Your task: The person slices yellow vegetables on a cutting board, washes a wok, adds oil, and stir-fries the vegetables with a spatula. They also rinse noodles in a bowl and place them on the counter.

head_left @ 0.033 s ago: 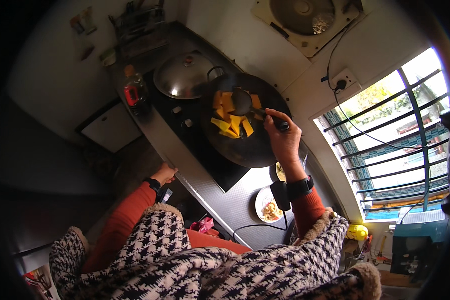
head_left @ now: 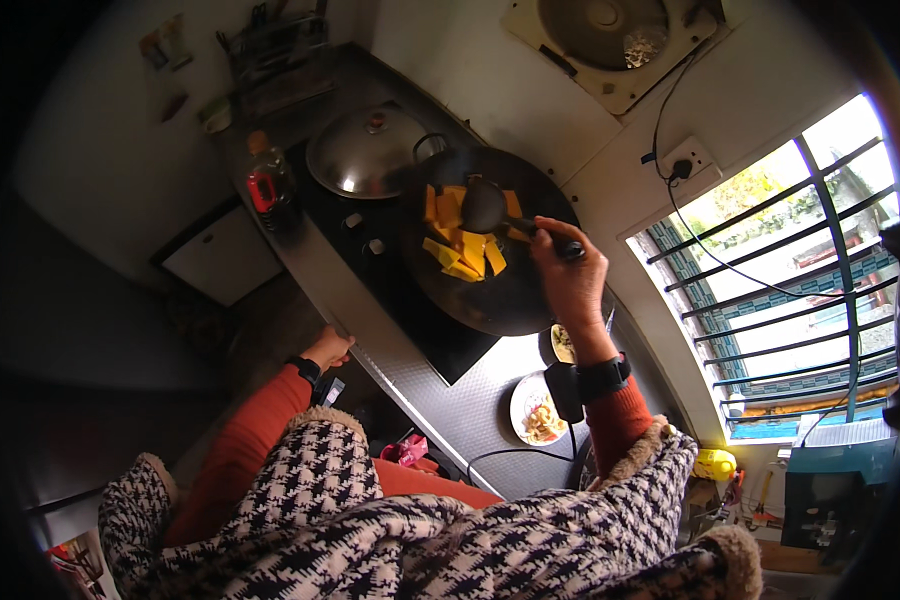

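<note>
My right hand (head_left: 573, 270) is closed round the black handle of a ladle (head_left: 484, 206). The ladle's dark round head rests among yellow-orange chunks (head_left: 473, 248), which look like pumpkin, in a dark wok (head_left: 450, 300). The wok sits on a black hob (head_left: 425, 335). At the counter's front edge, my left hand (head_left: 329, 350) has its fingers curled; whether they grip anything is hidden.
A domed steel lid (head_left: 365, 150) lies left of the wok, and a red-labelled bottle (head_left: 268, 185) stands at the far left. Near my right forearm are a plate of food (head_left: 538, 412) and a bowl (head_left: 562, 345). A black cable (head_left: 520, 451) crosses the counter (head_left: 450, 415).
My right hand and the ladle have shifted slightly to the right and nearer. Some of the yellow-orange chunks lie differently in the wok. My left hand has stayed put.
</note>
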A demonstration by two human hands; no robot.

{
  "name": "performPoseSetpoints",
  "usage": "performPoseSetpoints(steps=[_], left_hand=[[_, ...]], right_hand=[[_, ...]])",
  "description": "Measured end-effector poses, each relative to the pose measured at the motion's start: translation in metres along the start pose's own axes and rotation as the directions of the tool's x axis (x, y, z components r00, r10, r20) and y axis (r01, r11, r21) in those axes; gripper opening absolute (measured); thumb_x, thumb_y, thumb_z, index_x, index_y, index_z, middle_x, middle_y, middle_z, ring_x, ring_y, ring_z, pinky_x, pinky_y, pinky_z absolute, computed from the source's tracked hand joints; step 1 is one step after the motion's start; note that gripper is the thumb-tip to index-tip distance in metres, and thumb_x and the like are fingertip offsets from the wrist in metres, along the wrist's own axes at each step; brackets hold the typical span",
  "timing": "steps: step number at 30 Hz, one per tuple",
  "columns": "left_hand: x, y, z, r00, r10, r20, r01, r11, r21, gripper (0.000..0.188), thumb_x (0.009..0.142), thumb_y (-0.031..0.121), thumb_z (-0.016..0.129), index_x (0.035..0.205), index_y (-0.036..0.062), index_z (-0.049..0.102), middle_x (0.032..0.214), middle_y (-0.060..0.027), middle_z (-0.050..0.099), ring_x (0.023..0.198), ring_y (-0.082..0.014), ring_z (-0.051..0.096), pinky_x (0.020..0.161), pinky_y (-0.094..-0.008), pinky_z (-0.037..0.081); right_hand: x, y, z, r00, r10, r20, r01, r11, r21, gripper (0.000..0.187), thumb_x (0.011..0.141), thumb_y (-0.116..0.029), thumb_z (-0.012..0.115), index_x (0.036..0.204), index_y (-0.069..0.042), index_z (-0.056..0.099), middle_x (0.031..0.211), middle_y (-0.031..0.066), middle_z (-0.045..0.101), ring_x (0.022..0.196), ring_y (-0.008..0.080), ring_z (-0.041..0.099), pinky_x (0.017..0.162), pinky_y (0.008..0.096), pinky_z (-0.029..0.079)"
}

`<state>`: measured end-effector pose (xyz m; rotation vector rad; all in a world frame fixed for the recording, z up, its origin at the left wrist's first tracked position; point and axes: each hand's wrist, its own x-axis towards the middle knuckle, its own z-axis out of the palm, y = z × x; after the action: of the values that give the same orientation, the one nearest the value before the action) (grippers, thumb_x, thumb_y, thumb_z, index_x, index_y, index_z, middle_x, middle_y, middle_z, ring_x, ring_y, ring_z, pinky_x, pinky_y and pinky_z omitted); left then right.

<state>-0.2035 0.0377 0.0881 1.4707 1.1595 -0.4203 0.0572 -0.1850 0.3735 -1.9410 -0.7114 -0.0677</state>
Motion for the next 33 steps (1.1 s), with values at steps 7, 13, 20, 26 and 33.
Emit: performPoseSetpoints(steps=[7,13,20,26,33], left_hand=[[0.004,0.01,-0.008,0.999,-0.035,0.026,0.035,0.999,-0.003,0.039,0.092,0.024,0.059,0.124,0.0057,0.045,0.099,-0.0083,0.06,0.067,-0.0166,0.06,0.06,-0.0345,0.051],[0.008,0.016,-0.011,0.999,-0.024,0.039,0.025,0.999,-0.032,0.039,0.093,0.023,0.058,0.124,0.0056,0.044,0.103,-0.0086,0.059,0.069,-0.018,0.061,0.061,-0.0354,0.052],[0.016,0.023,-0.007,0.998,-0.052,0.026,0.052,0.998,-0.023,0.04,0.094,0.024,0.057,0.127,0.008,0.042,0.106,-0.0083,0.059,0.07,-0.0175,0.06,0.061,-0.0339,0.051],[0.018,0.032,-0.014,0.997,-0.026,0.079,0.025,1.0,0.006,0.041,0.094,0.024,0.056,0.129,0.0089,0.041,0.105,-0.0078,0.059,0.067,-0.0171,0.059,0.061,-0.0342,0.051],[0.02,0.037,-0.02,0.997,-0.055,0.05,0.055,0.998,0.006,0.04,0.094,0.025,0.057,0.128,0.0092,0.043,0.101,-0.0072,0.061,0.068,-0.0171,0.061,0.062,-0.0349,0.051]], right_hand=[[0.044,0.051,-0.077,0.937,0.309,-0.163,-0.341,0.913,-0.226,0.019,0.085,-0.018,0.064,0.092,-0.002,0.071,0.068,0.0065,0.067,0.059,0.01,0.063,0.058,0.0249,0.051],[0.048,0.142,-0.095,0.874,0.485,0.032,-0.479,0.847,0.231,0.02,0.092,-0.018,0.059,0.101,-0.002,0.067,0.091,0.0085,0.066,0.073,0.0155,0.066,0.067,0.0258,0.056],[0.052,0.224,-0.022,0.754,0.632,0.177,-0.481,0.349,0.804,0.024,0.088,-0.011,0.064,0.108,0.002,0.059,0.119,0.0117,0.059,0.102,0.024,0.059,0.091,0.0349,0.051],[0.063,0.132,-0.002,0.895,0.306,0.325,-0.445,0.668,0.596,0.026,0.086,-0.002,0.058,0.111,0.002,0.062,0.125,0.0115,0.058,0.109,0.022,0.057,0.098,0.0335,0.046],[0.04,0.013,-0.024,0.877,-0.09,0.472,0.036,0.992,0.122,0.012,0.085,0.003,0.06,0.096,0.0,0.065,0.115,0.0098,0.066,0.107,0.0164,0.06,0.095,0.0319,0.046]])
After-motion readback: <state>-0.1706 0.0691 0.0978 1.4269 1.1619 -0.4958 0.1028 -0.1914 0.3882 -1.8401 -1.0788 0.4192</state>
